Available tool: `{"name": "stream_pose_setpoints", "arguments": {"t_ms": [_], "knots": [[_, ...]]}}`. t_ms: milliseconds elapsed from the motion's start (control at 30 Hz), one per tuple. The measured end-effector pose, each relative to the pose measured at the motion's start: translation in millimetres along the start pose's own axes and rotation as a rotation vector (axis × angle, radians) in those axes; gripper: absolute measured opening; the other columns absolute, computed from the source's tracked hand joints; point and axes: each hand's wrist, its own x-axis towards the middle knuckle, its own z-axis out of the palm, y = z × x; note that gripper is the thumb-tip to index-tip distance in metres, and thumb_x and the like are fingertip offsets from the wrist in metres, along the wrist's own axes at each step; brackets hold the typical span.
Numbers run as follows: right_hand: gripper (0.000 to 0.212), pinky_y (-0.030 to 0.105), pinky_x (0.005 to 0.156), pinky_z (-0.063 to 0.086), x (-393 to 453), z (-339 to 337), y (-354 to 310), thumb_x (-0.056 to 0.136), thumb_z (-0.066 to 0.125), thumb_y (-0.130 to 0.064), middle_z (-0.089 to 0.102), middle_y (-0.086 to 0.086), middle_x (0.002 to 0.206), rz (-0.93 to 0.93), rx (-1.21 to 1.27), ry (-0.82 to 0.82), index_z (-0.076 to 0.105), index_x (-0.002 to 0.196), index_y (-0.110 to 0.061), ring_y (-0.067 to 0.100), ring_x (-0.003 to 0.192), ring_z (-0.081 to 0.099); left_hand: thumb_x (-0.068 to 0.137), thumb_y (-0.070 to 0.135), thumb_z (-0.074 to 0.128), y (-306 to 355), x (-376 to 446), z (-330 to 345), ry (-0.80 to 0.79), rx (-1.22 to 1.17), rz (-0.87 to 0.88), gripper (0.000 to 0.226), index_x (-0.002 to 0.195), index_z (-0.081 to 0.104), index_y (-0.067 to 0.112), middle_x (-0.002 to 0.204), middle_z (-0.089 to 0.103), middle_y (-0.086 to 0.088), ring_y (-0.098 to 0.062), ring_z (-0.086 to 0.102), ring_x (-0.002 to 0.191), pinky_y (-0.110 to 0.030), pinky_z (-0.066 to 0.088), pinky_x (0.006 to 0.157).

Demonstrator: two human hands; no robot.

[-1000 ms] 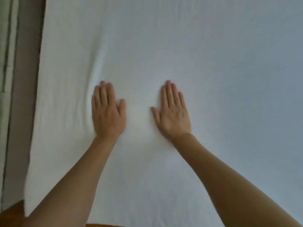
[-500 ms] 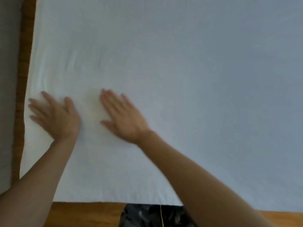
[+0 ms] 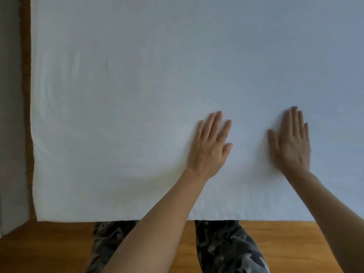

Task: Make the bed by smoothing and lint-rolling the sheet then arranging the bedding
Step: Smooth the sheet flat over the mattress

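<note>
A white sheet [image 3: 137, 95] covers the bed and fills most of the head view. It lies mostly flat, with faint creases near its left edge. My left hand [image 3: 211, 146] rests palm down on the sheet near the front edge, fingers stretched out and slightly apart. My right hand [image 3: 291, 142] lies flat on the sheet to its right, also palm down with fingers extended. Neither hand holds anything. No lint roller or other bedding is in view.
A wooden floor [image 3: 285, 245] runs along the bed's front edge. My legs in camouflage trousers [image 3: 222, 247] stand against that edge. A brown wooden strip [image 3: 26, 115] and a grey wall [image 3: 9, 115] border the bed on the left.
Both hands have slid across the sheet from the left edge to the right. They have spread further apart, and the view has pulled back to show more floor and my legs.
</note>
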Motion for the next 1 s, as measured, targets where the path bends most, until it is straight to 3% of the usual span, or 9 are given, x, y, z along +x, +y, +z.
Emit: {"name": "stream_pose_setpoints", "arguments": {"t_ms": [167,333,467,533,600,667,733,767,1000], "knots": [[0.069,0.036,0.121,0.000,-103,83,-144,0.098,0.027,-0.045,0.012,0.013,0.158,-0.167,0.013,-0.018,0.016,0.151,-0.001,0.023,0.148,0.007,0.099,0.040,0.037,-140,-114,-24,-0.025,0.124,-0.078,0.059,0.152,0.029,0.014,0.160,0.019,-0.011,-0.029,0.014,0.148,-0.048,0.013,0.120],[0.065,0.037,0.122,-0.001,-213,147,-314,0.102,0.020,-0.043,0.011,0.014,0.159,-0.299,0.043,-0.132,0.010,0.152,-0.003,0.023,0.149,0.002,0.098,0.040,0.032,-267,-220,-61,-0.063,0.110,-0.179,0.060,0.151,0.029,0.012,0.159,0.019,-0.014,-0.031,0.016,0.148,-0.050,0.014,0.119],[0.060,0.041,0.121,0.010,-282,175,-438,0.103,0.025,-0.042,0.021,0.015,0.157,-0.408,0.005,-0.308,0.021,0.149,-0.005,0.025,0.149,0.008,0.101,0.046,0.021,-335,-295,-97,-0.277,0.091,-0.261,0.061,0.154,0.020,0.015,0.160,0.016,-0.016,-0.034,0.016,0.148,-0.050,0.019,0.118],[0.060,0.044,0.117,0.025,-296,161,-488,0.103,0.026,-0.046,0.024,0.013,0.155,-0.368,-0.011,-0.406,0.032,0.147,-0.005,0.025,0.146,0.020,0.100,0.053,0.010,-365,-323,-133,-0.385,0.108,-0.374,0.068,0.153,0.023,0.013,0.157,0.021,-0.022,-0.038,0.026,0.144,-0.051,0.030,0.114],[0.061,0.045,0.114,0.030,-304,129,-525,0.103,0.023,-0.049,0.022,0.011,0.155,-0.317,-0.051,-0.473,0.034,0.146,-0.007,0.023,0.145,0.020,0.098,0.056,0.004,-391,-352,-178,-0.446,0.127,-0.431,0.074,0.150,0.030,0.009,0.153,0.030,-0.024,-0.039,0.035,0.139,-0.051,0.036,0.110],[0.064,0.042,0.120,0.010,-307,83,-554,0.102,0.013,-0.050,0.006,0.007,0.158,-0.293,-0.061,-0.459,0.018,0.151,-0.009,0.020,0.146,0.001,0.098,0.055,0.006,-407,-376,-230,-0.477,0.125,-0.388,0.072,0.150,0.030,0.011,0.153,0.030,-0.022,-0.038,0.035,0.139,-0.050,0.034,0.111],[0.065,0.032,0.114,-0.017,-303,37,-577,0.099,0.006,-0.050,-0.011,0.001,0.157,-0.237,0.002,-0.406,0.002,0.152,-0.012,0.014,0.143,-0.018,0.098,0.056,0.006,-415,-390,-283,-0.477,0.088,-0.353,0.071,0.153,0.021,0.014,0.158,0.021,-0.019,-0.035,0.026,0.144,-0.046,0.026,0.115],[0.064,0.029,0.110,-0.023,-300,15,-587,0.100,0.007,-0.049,-0.015,-0.001,0.157,-0.200,0.022,-0.383,-0.002,0.152,-0.014,0.012,0.141,-0.023,0.098,0.056,0.006,-418,-391,-308,-0.477,0.071,-0.337,0.071,0.155,0.015,0.015,0.160,0.014,-0.017,-0.033,0.020,0.147,-0.045,0.021,0.117],[0.066,0.028,0.114,-0.017,-278,-80,-614,0.100,0.007,-0.053,-0.022,-0.006,0.154,-0.008,0.098,-0.266,-0.003,0.154,-0.017,0.010,0.142,-0.025,0.102,0.047,0.026,-419,-337,-420,-0.318,0.015,-0.202,0.062,0.155,0.013,0.016,0.162,0.007,-0.016,-0.030,0.011,0.149,-0.040,0.013,0.119]]}}
